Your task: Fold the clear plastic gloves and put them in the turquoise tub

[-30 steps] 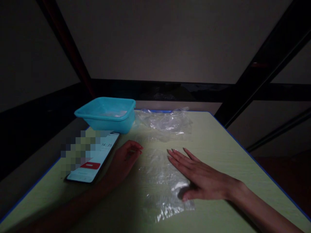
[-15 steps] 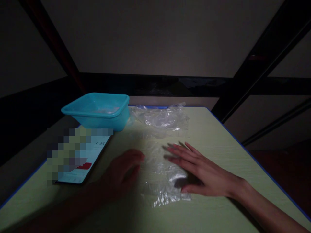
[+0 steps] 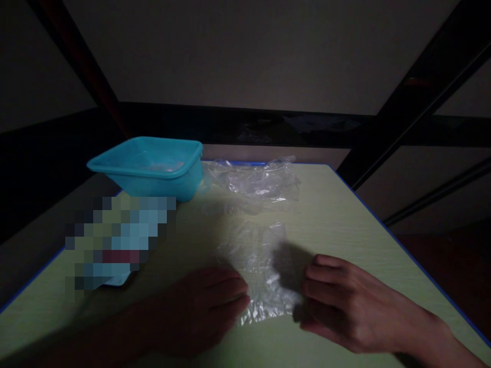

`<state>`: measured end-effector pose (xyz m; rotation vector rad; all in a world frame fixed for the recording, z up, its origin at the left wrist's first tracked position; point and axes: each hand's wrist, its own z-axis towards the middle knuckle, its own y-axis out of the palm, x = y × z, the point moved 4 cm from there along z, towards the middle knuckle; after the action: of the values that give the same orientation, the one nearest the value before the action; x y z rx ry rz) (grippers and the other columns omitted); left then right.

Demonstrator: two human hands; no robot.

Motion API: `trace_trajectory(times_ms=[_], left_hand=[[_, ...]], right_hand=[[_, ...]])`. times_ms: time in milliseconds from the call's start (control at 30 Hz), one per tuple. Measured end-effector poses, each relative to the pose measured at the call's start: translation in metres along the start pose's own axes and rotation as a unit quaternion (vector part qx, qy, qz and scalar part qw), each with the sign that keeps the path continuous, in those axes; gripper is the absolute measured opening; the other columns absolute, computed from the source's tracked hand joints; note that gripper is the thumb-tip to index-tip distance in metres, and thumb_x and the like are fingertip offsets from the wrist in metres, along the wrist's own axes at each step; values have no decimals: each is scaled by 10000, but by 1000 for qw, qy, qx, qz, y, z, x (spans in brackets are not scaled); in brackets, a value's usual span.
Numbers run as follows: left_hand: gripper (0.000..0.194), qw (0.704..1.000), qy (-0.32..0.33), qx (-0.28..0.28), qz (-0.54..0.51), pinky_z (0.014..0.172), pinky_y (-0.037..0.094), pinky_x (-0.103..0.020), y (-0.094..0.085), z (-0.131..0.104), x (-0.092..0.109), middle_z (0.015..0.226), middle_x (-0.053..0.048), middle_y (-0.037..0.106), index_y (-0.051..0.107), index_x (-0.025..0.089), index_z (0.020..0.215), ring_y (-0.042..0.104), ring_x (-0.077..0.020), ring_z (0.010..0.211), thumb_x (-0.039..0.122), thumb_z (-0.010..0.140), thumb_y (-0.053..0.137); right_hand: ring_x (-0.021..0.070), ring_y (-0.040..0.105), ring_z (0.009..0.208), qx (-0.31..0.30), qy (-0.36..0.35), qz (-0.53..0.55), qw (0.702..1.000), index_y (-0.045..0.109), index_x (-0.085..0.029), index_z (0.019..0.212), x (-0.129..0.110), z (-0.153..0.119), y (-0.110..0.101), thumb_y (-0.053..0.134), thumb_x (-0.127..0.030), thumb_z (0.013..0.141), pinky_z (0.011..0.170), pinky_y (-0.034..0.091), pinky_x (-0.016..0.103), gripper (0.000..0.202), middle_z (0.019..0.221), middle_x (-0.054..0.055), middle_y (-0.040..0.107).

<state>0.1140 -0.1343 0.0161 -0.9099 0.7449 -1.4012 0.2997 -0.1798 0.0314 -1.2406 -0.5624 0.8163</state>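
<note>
A clear plastic bag (image 3: pixel 255 260) lies flat and slightly wrinkled on the table in front of me. My left hand (image 3: pixel 207 306), in shadow, rests its stretched fingers at the near left edge of this bag, palm down. Beside the near right corner, my right hand (image 3: pixel 345 301) has its fingers loosely bent and the thumb apart from them. I see nothing between those fingers; whether they touch the plastic is unclear. Farther back lies a crumpled pile of clear plastic (image 3: pixel 261 181).
A turquoise plastic basin (image 3: pixel 184 184) stands at the back left, with something pale inside. In front of it lies a phone (image 3: pixel 118 278), mostly hidden by blurred blocks. The pale table (image 3: pixel 345 220) has a blue edge and reaches a dark-framed wall.
My left hand has moved right and nearer me, onto the bag's near edge. The right hand has drawn back toward me, its spread fingers now bent. The view has shifted slightly.
</note>
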Motion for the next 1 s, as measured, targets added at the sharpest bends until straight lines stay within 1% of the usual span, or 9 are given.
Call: trace_trajectory(times_ms=[133, 300, 367, 467, 633, 733, 833, 933, 1000], left_hand=[[295, 1000, -6, -12, 1, 763, 485, -286, 3, -4, -1, 885, -67, 688, 599, 122, 921, 605, -163, 776, 141, 929, 304], [261, 1000, -16, -8, 3, 826, 473, -281, 3, -6, -2, 983, -71, 681, 589, 126, 952, 596, -171, 907, 150, 923, 331], [254, 1000, -19, -10, 1, 827, 479, -280, 3, -5, -3, 986, -67, 685, 590, 131, 957, 601, -171, 908, 144, 915, 340], [247, 1000, -21, -19, -10, 817, 491, -285, 3, -5, -3, 978, -65, 690, 595, 135, 946, 611, -176, 882, 146, 905, 352], [226, 999, -28, -20, -19, 847, 481, -285, 5, -6, -3, 978, -64, 690, 588, 142, 977, 612, -177, 902, 138, 888, 379], [213, 999, -32, -25, -20, 851, 478, -291, 6, -7, -4, 991, -63, 691, 580, 144, 985, 617, -183, 910, 149, 875, 398], [220, 999, -32, -23, -14, 849, 487, -305, 5, -9, -4, 1023, -85, 687, 563, 144, 1019, 621, -196, 932, 224, 853, 445], [364, 999, -42, 5, 1, 855, 496, -335, 4, -13, -4, 1024, -123, 683, 533, 125, 1073, 613, -222, 979, 368, 804, 500], [455, 998, -52, 25, 15, 860, 500, -358, 4, -14, -4, 1020, -139, 680, 527, 105, 1086, 611, -241, 990, 420, 758, 531]], right_hand=[[141, 432, 610, -46, -1, -10, 999, 530, -183, 584, 0, -1, 2, 533, -248, 866, 601, 277, 312, 289, 602, -20, 523], [164, 463, 699, -100, 23, 2, 995, 564, -187, 703, 1, -1, 9, 515, -207, 843, 655, 303, 329, 149, 717, -4, 572], [170, 462, 702, -110, 16, 11, 994, 567, -185, 718, -1, -1, 12, 497, -196, 830, 660, 306, 335, 133, 727, 5, 575], [176, 439, 662, -97, -4, 4, 995, 556, -177, 691, -4, -1, 17, 488, -189, 816, 628, 290, 338, 143, 699, 18, 557], [166, 418, 620, -59, -41, -25, 997, 544, -167, 646, -11, -1, 20, 490, -160, 837, 588, 257, 333, 199, 648, 15, 534], [163, 418, 613, -49, -49, -22, 997, 536, -166, 628, -11, -1, 20, 503, -153, 828, 574, 259, 331, 203, 640, 10, 530], [164, 414, 605, -47, -34, -3, 998, 529, -171, 619, -7, 0, 17, 488, -153, 810, 570, 280, 329, 196, 631, 13, 528], [165, 429, 633, -53, -7, 37, 998, 528, -176, 632, -1, 2, 11, 446, -135, 795, 608, 328, 325, 187, 662, 21, 544], [164, 440, 649, -57, 7, 63, 996, 530, -177, 640, 3, 3, 7, 413, -117, 789, 634, 353, 322, 199, 676, 28, 549]])
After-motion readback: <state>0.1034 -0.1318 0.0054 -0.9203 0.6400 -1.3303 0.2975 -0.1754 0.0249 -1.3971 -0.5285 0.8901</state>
